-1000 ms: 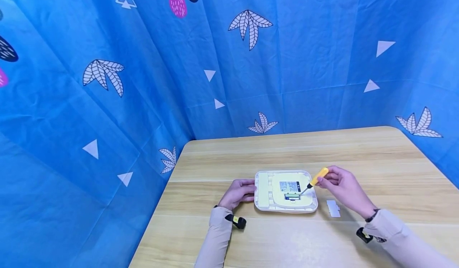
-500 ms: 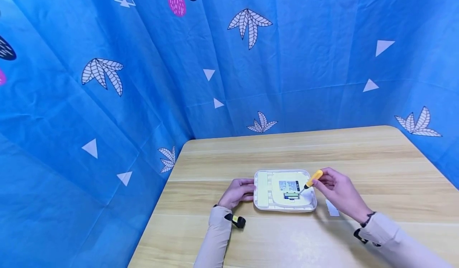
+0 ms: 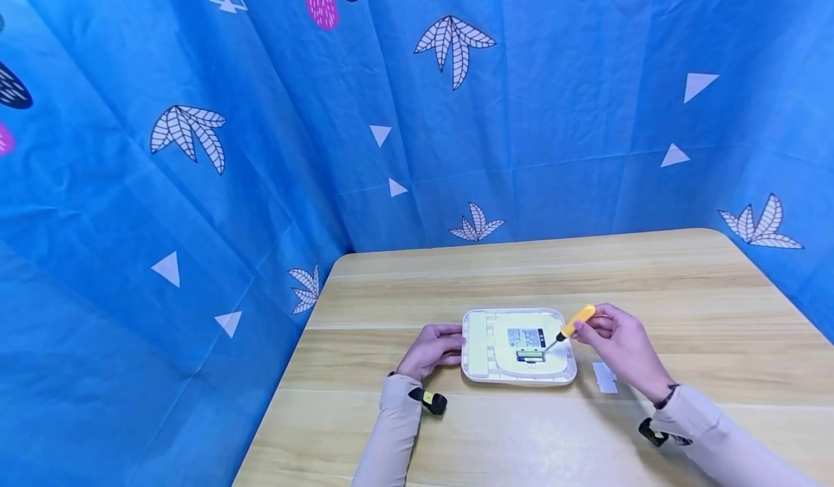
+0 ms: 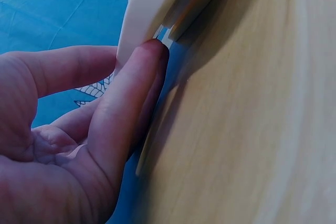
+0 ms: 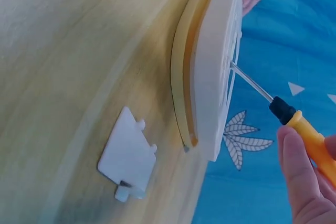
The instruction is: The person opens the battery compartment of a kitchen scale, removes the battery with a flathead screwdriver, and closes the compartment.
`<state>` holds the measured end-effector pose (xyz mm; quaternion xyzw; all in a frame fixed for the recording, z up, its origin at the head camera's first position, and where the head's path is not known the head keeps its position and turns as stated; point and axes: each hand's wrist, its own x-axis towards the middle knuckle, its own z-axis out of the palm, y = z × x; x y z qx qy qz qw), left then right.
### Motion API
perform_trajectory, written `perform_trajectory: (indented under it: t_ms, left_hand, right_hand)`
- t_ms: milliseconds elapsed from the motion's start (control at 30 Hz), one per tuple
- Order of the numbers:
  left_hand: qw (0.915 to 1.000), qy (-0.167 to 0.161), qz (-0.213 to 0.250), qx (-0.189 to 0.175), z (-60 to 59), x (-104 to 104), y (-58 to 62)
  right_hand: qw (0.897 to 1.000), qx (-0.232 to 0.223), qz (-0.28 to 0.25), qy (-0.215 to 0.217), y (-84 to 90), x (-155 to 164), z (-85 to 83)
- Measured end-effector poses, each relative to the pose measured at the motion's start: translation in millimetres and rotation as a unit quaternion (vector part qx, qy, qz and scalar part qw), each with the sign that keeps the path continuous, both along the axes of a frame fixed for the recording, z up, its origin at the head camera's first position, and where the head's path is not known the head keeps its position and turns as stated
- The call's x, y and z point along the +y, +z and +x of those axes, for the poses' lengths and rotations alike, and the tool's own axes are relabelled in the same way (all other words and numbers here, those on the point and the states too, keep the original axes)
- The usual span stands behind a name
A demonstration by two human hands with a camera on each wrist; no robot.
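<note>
On my head feed I can make out a small grey rectangular printed label (image 3: 523,339) with a black block (image 3: 541,339) at one end, on the white rounded rectangular plastic device (image 3: 478,346), its print too small to read.

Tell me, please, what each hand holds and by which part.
The right hand holds the screwdriver by its handle; the left hand holds the white device by its left edge.

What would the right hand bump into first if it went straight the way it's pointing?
Most likely the white device: the yellow screwdriver in the right hand leads, and its tip seems to meet it, though depth is unclear.
</note>
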<state>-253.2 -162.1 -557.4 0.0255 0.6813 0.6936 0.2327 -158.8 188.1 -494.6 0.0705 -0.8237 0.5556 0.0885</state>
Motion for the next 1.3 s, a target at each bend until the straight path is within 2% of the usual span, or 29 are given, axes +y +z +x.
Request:
perform_trajectory:
  t_ms: [133,267,367,433,500,633,733,833,1033,1233,1300]
  left_hand:
    - [1.0000,0.000,-0.001,-0.002,0.2,1,0.1]
    - [1.0000,0.001,0.002,0.000,-0.1,1,-0.9]
    - [1.0000,0.001,0.006,-0.001,-0.3,1,-1.1]
    - [1.0000,-0.001,0.008,0.000,0.0,1,-0.7]
    - [1.0000,-0.002,0.008,0.000,0.1,0,-0.4]
    - [1.0000,0.000,0.005,0.003,0.6,0,1.2]
    - [1.0000,0.001,0.004,0.004,1.0,1,2.4]
    - [1.0000,0.003,0.005,0.003,1.2,1,2.8]
    - [1.0000,0.004,0.005,0.002,1.4,1,3.0]
    - [1.0000,0.003,0.004,0.002,0.0,1,0.9]
    - [1.0000,0.003,0.003,0.002,-0.5,1,0.4]
  right_hand:
    - [0.999,0.027,0.045,0.000,0.8,-3,2.9]
    - [0.990,0.099,0.099,0.015,3.2,-10,6.1]
    - [0.985,0.137,0.100,0.026,4.4,-15,7.6]
    - [0.985,0.139,0.098,0.019,3.9,-17,8.7]
    - [0.989,0.123,0.086,0.005,1.9,-16,8.8]
    - [0.999,0.051,0.004,-0.006,-7.0,-7,5.3]
    - [0.997,0.005,-0.082,-0.006,-14.0,1,2.5]
    - [0.988,-0.030,-0.150,-0.012,-19.6,7,1.3]
    - [0.958,-0.097,-0.269,-0.017,-26.7,15,2.0]
    - [0.933,-0.127,-0.337,-0.010,-31.7,19,3.5]
    - [0.929,-0.129,-0.345,-0.007,-32.8,20,2.7]
